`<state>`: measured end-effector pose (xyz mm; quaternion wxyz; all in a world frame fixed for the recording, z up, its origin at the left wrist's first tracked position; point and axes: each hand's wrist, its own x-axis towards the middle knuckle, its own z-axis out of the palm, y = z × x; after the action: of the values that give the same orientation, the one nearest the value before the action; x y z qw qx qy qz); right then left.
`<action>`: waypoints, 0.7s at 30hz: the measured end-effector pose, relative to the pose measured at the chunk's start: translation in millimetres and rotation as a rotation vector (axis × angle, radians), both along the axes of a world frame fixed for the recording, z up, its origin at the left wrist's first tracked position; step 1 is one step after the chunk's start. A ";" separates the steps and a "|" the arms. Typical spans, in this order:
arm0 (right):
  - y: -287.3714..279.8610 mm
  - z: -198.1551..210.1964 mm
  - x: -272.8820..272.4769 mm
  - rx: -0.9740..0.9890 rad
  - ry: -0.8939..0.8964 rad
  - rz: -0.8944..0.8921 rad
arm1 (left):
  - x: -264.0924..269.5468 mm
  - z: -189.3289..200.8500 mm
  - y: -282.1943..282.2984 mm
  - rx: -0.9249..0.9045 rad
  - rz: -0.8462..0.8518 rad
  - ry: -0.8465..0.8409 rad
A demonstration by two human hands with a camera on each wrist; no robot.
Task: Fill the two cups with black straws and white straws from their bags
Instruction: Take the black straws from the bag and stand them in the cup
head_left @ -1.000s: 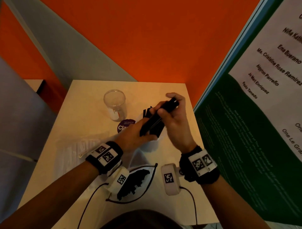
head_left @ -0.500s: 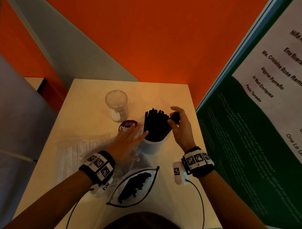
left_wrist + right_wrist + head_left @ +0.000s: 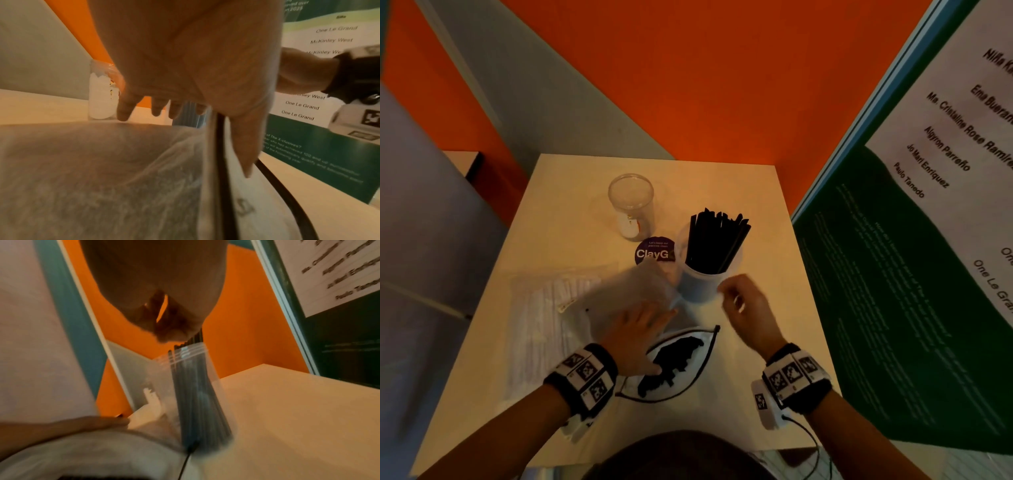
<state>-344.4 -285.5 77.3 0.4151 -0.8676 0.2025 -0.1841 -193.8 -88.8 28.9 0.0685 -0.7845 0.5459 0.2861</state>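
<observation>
A clear cup packed with black straws stands right of the table's middle. An empty clear cup stands behind and left of it. My left hand lies flat, fingers straight, on the empty clear bag beside the filled cup. The left wrist view shows those fingers stretched over the plastic. My right hand hovers just in front of the filled cup with curled fingers that hold nothing. A clear bag of white straws lies at the left.
A round purple sticker sits on the table between the cups. A white black-rimmed oval piece lies near the front edge by my left thumb. An orange wall is behind; a green and white poster stands close on the right.
A second ago both hands held a bundle of black straws over the cup. The straws now stand in the cup, and both hands have drawn back, the left onto the empty bag.
</observation>
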 end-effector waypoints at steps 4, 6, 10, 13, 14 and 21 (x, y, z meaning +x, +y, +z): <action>45.2 -18.4 3.5 0.079 0.533 0.506 | -2.5 -3.6 8.9 0.045 0.112 0.026; 69.1 -33.3 10.7 0.070 0.684 0.610 | -2.3 -3.6 12.2 0.003 0.179 0.153; 97.8 -62.7 31.8 -0.034 0.693 0.406 | -4.8 -2.7 18.6 -0.124 0.211 0.293; 111.6 -83.1 43.6 -0.142 0.703 0.306 | -7.9 -1.8 22.5 -0.143 0.208 0.308; 116.4 -89.7 45.8 -0.183 0.710 0.294 | -8.9 -1.3 23.7 -0.157 0.206 0.322; 133.2 -108.2 53.4 -0.327 0.861 0.262 | -11.7 2.3 32.4 -0.198 0.205 0.383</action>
<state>-291.0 -152.3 -30.9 0.1710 -0.9372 0.2132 0.2167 -205.6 -56.4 31.2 -0.1431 -0.7701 0.4919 0.3801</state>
